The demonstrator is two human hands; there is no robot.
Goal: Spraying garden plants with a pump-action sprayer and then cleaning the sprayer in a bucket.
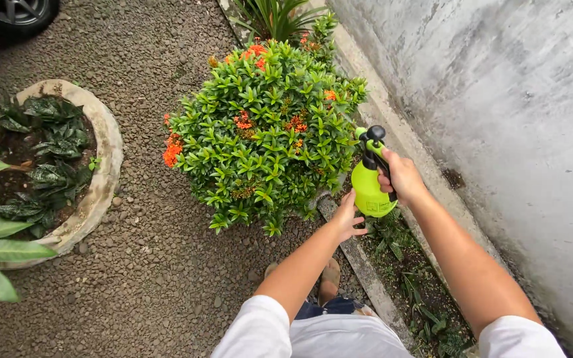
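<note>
Lime-green spray bottle (369,185) gripped in right hand (400,176), left hand (346,217) cupped beneath it, beside orange-flowered shrub (266,132)

Both hands forward, right (400,174) clenched

Wheel (13,12): cut off by the top edge; you see only its lower part.
Bottle (368,185): your right hand (402,176) hides its grip.
Left hand (346,217): fingertips hidden behind the bush (266,132).
Label: too small to read.

Shrub (266,132) between round planter (104,142) left and wall (499,99) right.
</note>
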